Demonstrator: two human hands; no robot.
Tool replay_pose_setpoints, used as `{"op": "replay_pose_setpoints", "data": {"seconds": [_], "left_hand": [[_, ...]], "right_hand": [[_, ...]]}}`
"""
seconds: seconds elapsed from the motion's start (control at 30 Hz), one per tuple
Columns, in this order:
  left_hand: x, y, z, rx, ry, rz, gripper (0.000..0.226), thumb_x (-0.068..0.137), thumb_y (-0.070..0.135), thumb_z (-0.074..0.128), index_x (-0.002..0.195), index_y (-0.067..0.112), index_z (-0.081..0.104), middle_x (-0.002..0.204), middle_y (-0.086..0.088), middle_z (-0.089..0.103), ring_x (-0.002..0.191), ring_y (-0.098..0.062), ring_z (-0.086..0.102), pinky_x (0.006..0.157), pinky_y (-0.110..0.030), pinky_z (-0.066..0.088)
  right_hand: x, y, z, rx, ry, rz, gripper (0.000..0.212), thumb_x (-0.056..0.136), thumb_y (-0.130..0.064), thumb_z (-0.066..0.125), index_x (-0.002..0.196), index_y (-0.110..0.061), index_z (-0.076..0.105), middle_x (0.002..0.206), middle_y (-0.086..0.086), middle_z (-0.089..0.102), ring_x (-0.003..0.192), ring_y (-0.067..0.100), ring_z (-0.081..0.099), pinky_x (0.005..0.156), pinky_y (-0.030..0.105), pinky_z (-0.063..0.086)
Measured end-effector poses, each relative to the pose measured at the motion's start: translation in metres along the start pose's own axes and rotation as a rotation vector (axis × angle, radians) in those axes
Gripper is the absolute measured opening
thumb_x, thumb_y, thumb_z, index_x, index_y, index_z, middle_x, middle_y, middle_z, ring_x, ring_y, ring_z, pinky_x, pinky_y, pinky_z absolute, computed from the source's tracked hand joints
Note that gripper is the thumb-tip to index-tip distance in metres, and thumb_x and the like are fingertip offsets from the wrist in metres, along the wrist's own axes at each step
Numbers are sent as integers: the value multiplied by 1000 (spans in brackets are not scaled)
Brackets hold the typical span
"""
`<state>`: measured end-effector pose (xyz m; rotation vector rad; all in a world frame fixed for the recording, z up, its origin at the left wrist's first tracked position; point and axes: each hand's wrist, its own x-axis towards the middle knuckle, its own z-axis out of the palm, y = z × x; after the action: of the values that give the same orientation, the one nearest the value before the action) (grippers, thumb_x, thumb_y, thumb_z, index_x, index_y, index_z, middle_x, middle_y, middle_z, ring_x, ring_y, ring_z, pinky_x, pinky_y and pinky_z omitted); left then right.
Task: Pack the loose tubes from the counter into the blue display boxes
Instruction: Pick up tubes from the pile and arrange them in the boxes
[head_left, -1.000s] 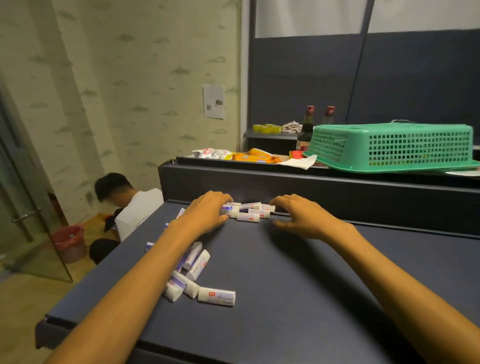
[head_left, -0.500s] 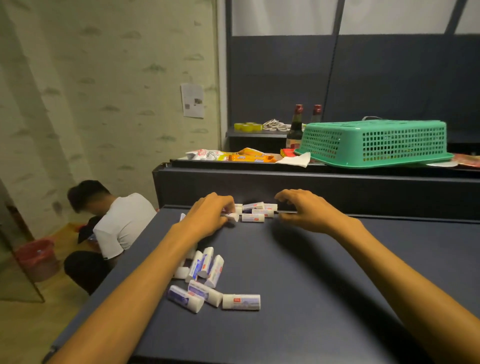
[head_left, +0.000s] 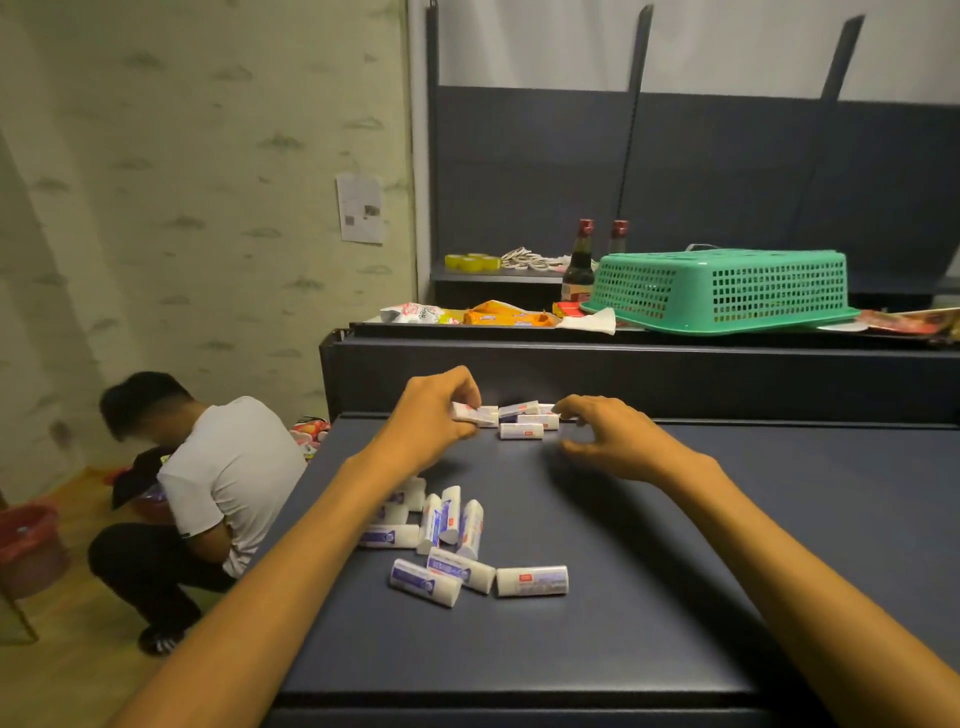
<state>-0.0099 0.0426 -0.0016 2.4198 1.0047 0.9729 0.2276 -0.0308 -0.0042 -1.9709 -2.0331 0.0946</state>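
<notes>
L hand (head_left: 434, 415) now pinches a white tube (head_left: 464, 411) off the far cluster, lifted vs flat over it 1 s ago. R hand (head_left: 605, 434) has pulled back a bit, fingers curled, off the tubes.

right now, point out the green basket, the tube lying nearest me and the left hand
green basket (head_left: 727, 288): head view, on its slotted side wall
nearest tube (head_left: 531, 580): head view, mid-body beside the red label
left hand (head_left: 434, 415): head view, back of the hand
</notes>
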Motion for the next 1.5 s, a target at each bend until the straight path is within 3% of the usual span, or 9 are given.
{"op": "replay_pose_setpoints", "data": {"seconds": [0.2, 0.3, 0.63, 0.87, 1.0, 1.1, 1.3, 1.5], "left_hand": [[7, -4, 2, -3, -63, 20, 22, 80, 25, 76, 102, 22, 70, 94, 9, 65, 86, -5, 62, 72, -11, 47], [11, -7, 4, 4, -71, 30, 22, 81, 31, 75, 102, 24, 71, 96, 10, 68, 87, -5, 63, 75, -16, 50], [13, -18, 0, 80, -133, -16, 32, 74, 16, 75, 103, 28, 68, 89, 8, 68, 79, -10, 63, 77, -29, 56], [11, -18, 0, 75, -88, 1, 33, 74, 18, 75, 106, 25, 69, 97, 8, 71, 85, -8, 65, 80, -32, 57], [10, -15, 2, 97, -42, 52, 33, 73, 16, 75, 105, 22, 71, 97, 9, 68, 86, -6, 63, 79, -31, 56], [9, -13, 3, 105, -26, 42, 34, 74, 16, 75, 107, 23, 71, 99, 9, 69, 88, -6, 63, 82, -30, 56], [6, -8, 9, 79, -8, 49, 32, 77, 17, 75, 107, 24, 69, 103, 7, 70, 91, -6, 64, 80, -29, 57], [3, -7, 12, 86, 11, 63, 31, 77, 17, 76, 106, 24, 70, 101, 8, 69, 90, -7, 64, 78, -31, 58]], "right_hand": [[9, 6, 1, -14, -23, 14, 44, 92, -33, 61, 134, -25, 48, 132, 0, 57, 113, 17, 55, 96, 35, 49], [18, 6, 2, -8, -38, 6, 45, 92, -33, 62, 134, -24, 48, 133, 0, 56, 114, 17, 56, 95, 35, 50], [52, -4, 14, -23, -93, -146, 35, 88, -29, 68, 122, -23, 60, 117, -1, 61, 98, 13, 59, 83, 30, 53], [57, -8, 21, -83, -126, -175, 33, 91, -33, 65, 121, -21, 65, 112, 1, 59, 94, 15, 53, 73, 25, 44], [53, -4, 22, -76, -98, -145, 23, 90, -40, 64, 110, -30, 66, 103, -3, 56, 87, 13, 53, 64, 22, 36], [46, -3, 18, -54, -63, -127, 23, 89, -48, 63, 105, -32, 62, 97, -7, 51, 86, 14, 54, 65, 24, 39], [33, 1, 9, 50, 66, -179, 27, 81, -25, 76, 105, -25, 63, 95, -11, 55, 87, 8, 49, 67, 18, 39], [23, 6, 7, 147, 93, -186, 26, 79, -25, 79, 99, -29, 63, 92, -13, 54, 79, 4, 48, 64, 13, 35]]}}
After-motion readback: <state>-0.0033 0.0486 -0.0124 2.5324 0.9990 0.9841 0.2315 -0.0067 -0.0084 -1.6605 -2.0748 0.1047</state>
